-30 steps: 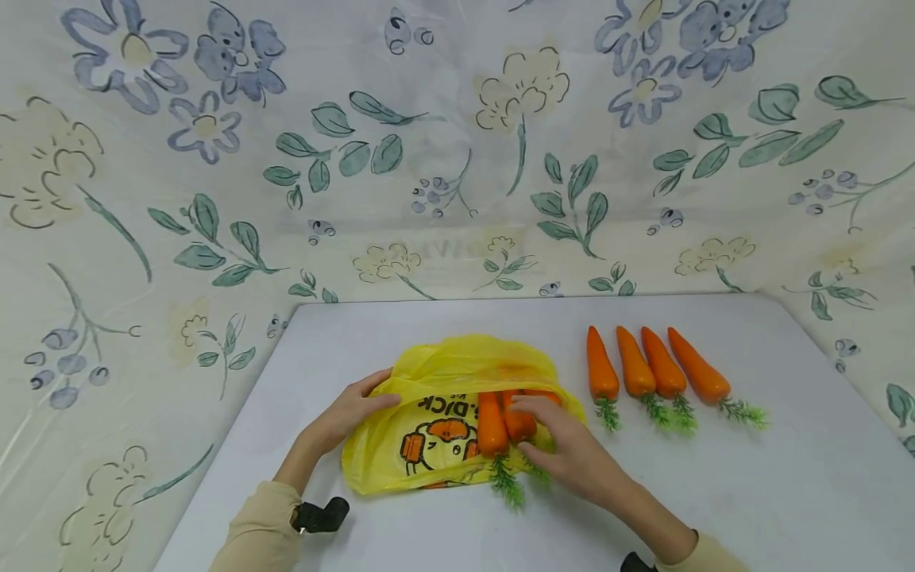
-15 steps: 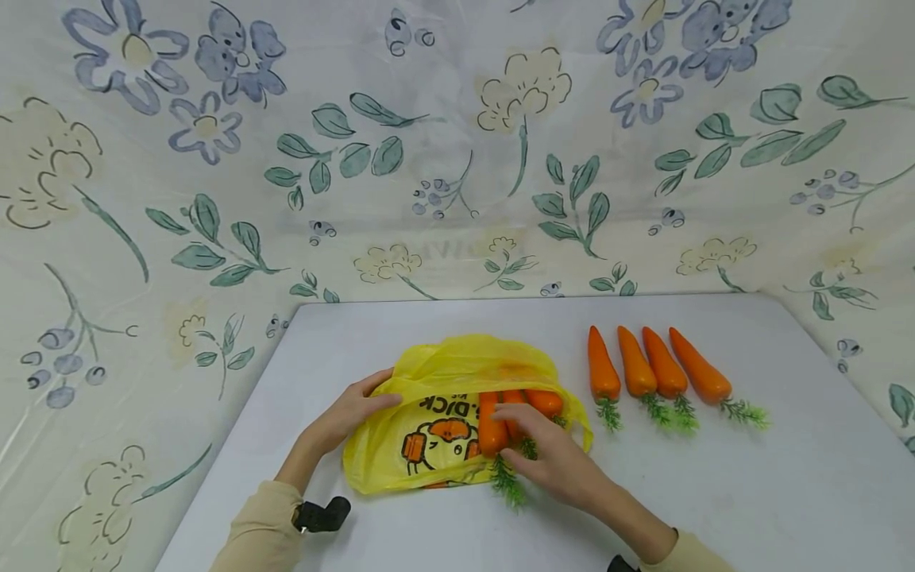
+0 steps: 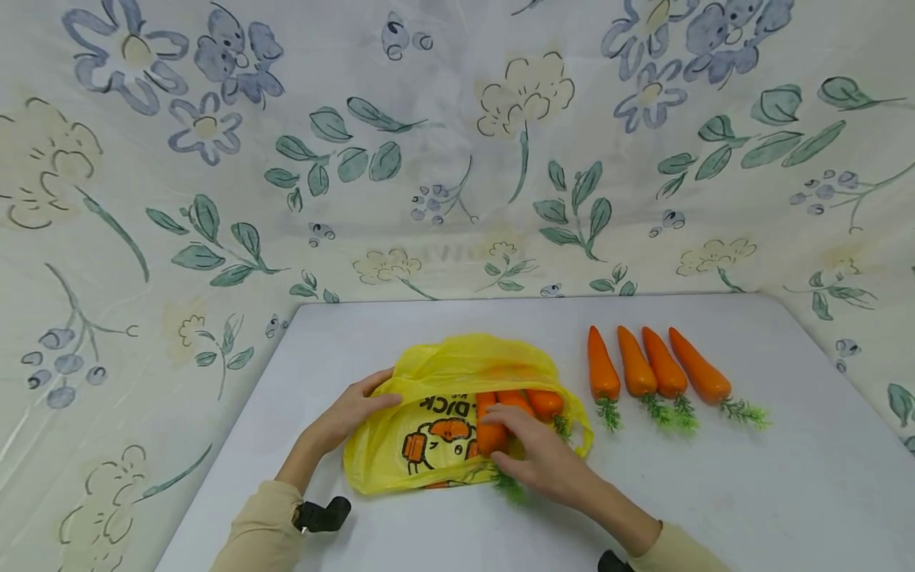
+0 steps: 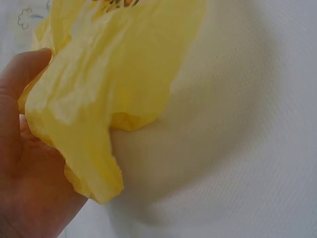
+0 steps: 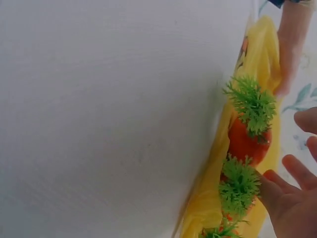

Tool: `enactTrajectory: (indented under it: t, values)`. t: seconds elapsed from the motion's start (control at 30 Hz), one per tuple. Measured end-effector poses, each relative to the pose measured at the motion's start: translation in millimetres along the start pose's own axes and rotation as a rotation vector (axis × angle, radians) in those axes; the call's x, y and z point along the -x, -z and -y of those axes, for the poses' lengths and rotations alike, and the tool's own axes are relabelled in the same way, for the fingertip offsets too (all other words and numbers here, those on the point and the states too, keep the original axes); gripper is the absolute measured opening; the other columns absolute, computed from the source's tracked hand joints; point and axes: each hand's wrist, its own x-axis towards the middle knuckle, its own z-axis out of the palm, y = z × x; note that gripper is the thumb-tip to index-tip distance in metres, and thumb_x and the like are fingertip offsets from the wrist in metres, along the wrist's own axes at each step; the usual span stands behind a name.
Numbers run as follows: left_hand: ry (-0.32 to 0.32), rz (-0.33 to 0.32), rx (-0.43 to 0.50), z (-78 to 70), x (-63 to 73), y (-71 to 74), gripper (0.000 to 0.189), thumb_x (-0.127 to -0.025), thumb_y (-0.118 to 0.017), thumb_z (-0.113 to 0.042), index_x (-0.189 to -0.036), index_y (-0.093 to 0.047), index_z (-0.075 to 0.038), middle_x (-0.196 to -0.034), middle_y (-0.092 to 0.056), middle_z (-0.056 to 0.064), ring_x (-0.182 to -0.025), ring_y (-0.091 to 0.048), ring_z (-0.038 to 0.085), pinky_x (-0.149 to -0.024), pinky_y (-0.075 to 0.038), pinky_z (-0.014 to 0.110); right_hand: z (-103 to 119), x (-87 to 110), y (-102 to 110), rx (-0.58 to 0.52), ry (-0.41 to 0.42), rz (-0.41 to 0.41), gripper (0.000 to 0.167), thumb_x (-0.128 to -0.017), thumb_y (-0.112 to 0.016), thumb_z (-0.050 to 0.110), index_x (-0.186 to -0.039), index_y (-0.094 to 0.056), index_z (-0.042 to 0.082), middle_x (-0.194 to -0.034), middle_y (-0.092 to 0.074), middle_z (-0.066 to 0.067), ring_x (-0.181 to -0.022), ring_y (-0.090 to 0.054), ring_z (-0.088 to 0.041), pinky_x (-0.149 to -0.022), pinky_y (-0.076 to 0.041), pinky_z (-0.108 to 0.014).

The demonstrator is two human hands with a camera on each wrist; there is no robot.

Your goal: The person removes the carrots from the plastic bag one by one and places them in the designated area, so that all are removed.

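Observation:
A yellow plastic bag (image 3: 457, 359) with a cartoon print lies on the table, its mouth toward me. My left hand (image 3: 349, 413) holds the bag's left edge; in the left wrist view the thumb (image 4: 30, 67) lies over the yellow film (image 4: 124, 64). Three toy carrots show in the mouth: a left one (image 3: 493, 439), a middle one (image 3: 516, 401) and a right one (image 3: 545, 404). My right hand (image 3: 546, 461) hovers around the left carrot's thick end, fingers loosely bent. In the right wrist view its fingers are spread beside the carrots' green tops (image 5: 252, 104); contact is unclear.
To the right of the bag, several more toy carrots (image 3: 665, 364) lie in a row, tips away from me, green tops nearer. The white table (image 3: 772, 492) ends at a floral cloth backdrop (image 3: 457, 159). A black wrist device (image 3: 322, 516) sits on the left wrist.
My right hand has shifted left, from the middle carrot to the left one. The right carrot in the bag has come into fuller view. My left hand has stayed in place.

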Motion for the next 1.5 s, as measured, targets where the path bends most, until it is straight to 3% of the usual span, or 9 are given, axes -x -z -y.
enactTrajectory:
  t: [0.3,0.53,0.63,0.87,1.07,1.17,1.3,1.4,1.5]
  values:
    - [0.007,0.004,0.005,-1.9,1.3,-1.1,0.072,-0.096,-0.063,-0.035,-0.155,-0.031,-0.009,-0.158,-0.032,0.018,-0.135,-0.041,0.034,-0.114,-0.033,0.051,-4.2,-8.7,-8.7,0.056,-0.012,0.034,0.044,-0.092,-0.068,0.014,-0.135,-0.057,0.013,-0.153,-0.042,-0.008,-0.137,-0.045,-0.031,-0.105,-0.044,-0.053]
    - [0.002,0.001,0.008,-2.1,1.2,0.0,0.071,-0.096,-0.063,-0.036,-0.155,-0.032,-0.011,-0.158,-0.033,0.017,-0.134,-0.043,0.033,-0.114,-0.034,0.051,-7.5,-12.6,-13.6,0.084,-0.017,0.042,0.048,-0.091,-0.070,0.014,-0.137,-0.057,0.017,-0.158,-0.035,-0.007,-0.137,-0.044,-0.034,-0.102,-0.047,-0.051]
    - [-0.005,0.000,0.009,-2.1,1.8,-0.5,0.071,-0.096,-0.063,-0.035,-0.155,-0.032,-0.011,-0.158,-0.033,0.016,-0.134,-0.043,0.033,-0.114,-0.034,0.051,-7.8,-13.9,-15.6,0.117,-0.045,0.071,0.050,-0.092,-0.069,0.016,-0.140,-0.056,0.019,-0.161,-0.028,-0.007,-0.138,-0.043,-0.033,-0.099,-0.050,-0.046]
    - [-0.013,-0.003,0.002,-1.2,2.1,-1.6,0.071,-0.096,-0.063,-0.035,-0.155,-0.032,-0.010,-0.158,-0.032,0.017,-0.136,-0.041,0.034,-0.114,-0.034,0.051,-5.5,-15.8,-20.2,0.238,-0.036,0.130,0.058,-0.092,-0.069,0.012,-0.146,-0.049,0.014,-0.163,-0.021,-0.013,-0.134,-0.046,-0.034,-0.075,-0.053,-0.024]
    - [-0.011,-0.005,-0.001,-0.9,2.0,-1.7,0.072,-0.096,-0.063,-0.035,-0.155,-0.032,-0.009,-0.159,-0.030,0.017,-0.139,-0.038,0.036,-0.115,-0.032,0.052,-3.8,-16.1,-22.4,0.289,-0.015,0.113,0.056,-0.091,-0.069,0.009,-0.144,-0.053,0.013,-0.161,-0.025,-0.014,-0.141,-0.038,-0.034,-0.086,-0.055,-0.032]
    - [-0.010,-0.005,0.000,-1.1,2.0,-2.1,0.072,-0.096,-0.063,-0.034,-0.155,-0.031,-0.009,-0.159,-0.030,0.018,-0.139,-0.038,0.036,-0.115,-0.031,0.053,-2.9,-17.8,-22.6,0.306,-0.004,0.099,0.049,-0.090,-0.070,0.010,-0.138,-0.058,0.012,-0.157,-0.032,-0.013,-0.136,-0.046,-0.032,-0.091,-0.054,-0.035]
    - [-0.009,-0.007,0.004,-1.4,2.4,-2.7,0.071,-0.096,-0.063,-0.035,-0.155,-0.032,-0.010,-0.158,-0.033,0.018,-0.137,-0.040,0.036,-0.115,-0.032,0.052,-1.4,-21.9,-23.8,0.295,-0.012,0.098,0.041,-0.090,-0.070,0.011,-0.130,-0.064,0.014,-0.145,-0.044,-0.008,-0.104,-0.061,-0.017,-0.080,-0.054,-0.025]
    - [-0.012,-0.007,0.003,-1.8,2.8,-3.1,0.071,-0.096,-0.063,-0.035,-0.155,-0.032,-0.010,-0.158,-0.033,0.017,-0.137,-0.041,0.036,-0.114,-0.033,0.052,-0.3,-23.9,-25.8,0.297,-0.028,0.109,0.039,-0.090,-0.071,0.012,-0.128,-0.066,0.017,-0.137,-0.046,-0.005,-0.087,-0.055,-0.008,-0.072,-0.050,-0.019]
    - [-0.015,-0.006,0.003,-2.5,3.0,-3.5,0.071,-0.096,-0.063,-0.034,-0.155,-0.033,-0.010,-0.157,-0.035,0.018,-0.136,-0.042,0.035,-0.114,-0.034,0.052,0.4,-24.3,-26.9,0.313,-0.030,0.113,0.038,-0.089,-0.072,0.012,-0.127,-0.066,0.017,-0.136,-0.046,-0.005,-0.086,-0.055,-0.007,-0.072,-0.050,-0.019]
